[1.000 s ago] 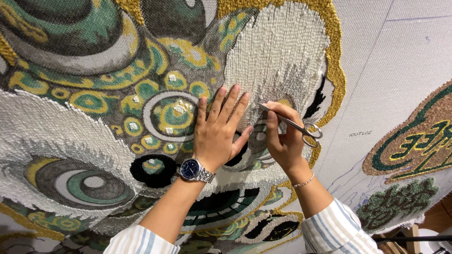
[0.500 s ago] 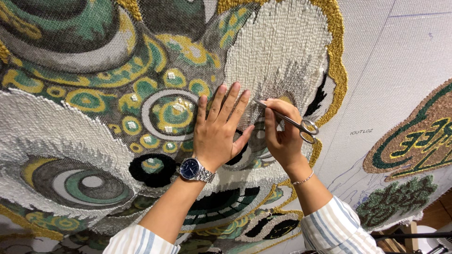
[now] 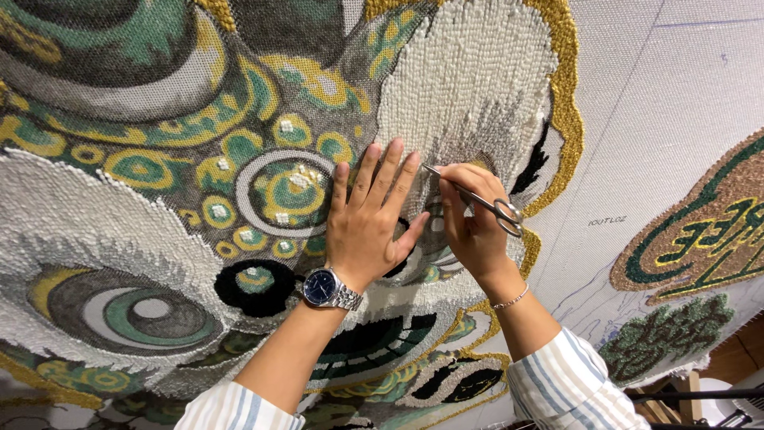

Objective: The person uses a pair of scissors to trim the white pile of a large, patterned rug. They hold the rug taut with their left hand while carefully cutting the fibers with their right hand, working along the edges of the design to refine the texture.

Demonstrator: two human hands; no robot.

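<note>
A large tufted rug (image 3: 159,159) with a green, yellow, grey and white mask-like design fills the view, stretched on pale backing cloth (image 3: 676,119). My left hand (image 3: 370,219), wearing a dark-faced metal wristwatch (image 3: 326,288), presses flat on the pile with fingers spread. Beside it my right hand (image 3: 469,227), with a thin bracelet, grips small silver scissors (image 3: 477,199). Their tips point left into the yarn just right of my left fingertips, below the white shaggy patch (image 3: 469,80).
A second tufted piece (image 3: 700,231) in brown, green and yellow sits at the right on the same cloth, with a dark green leafy patch (image 3: 664,338) below it. Frame parts and a dark bar (image 3: 700,394) show at the bottom right corner.
Both hands stay at about the same spot on the rug. The scissors have tilted slightly, their tips lying a little lower against the pile.
</note>
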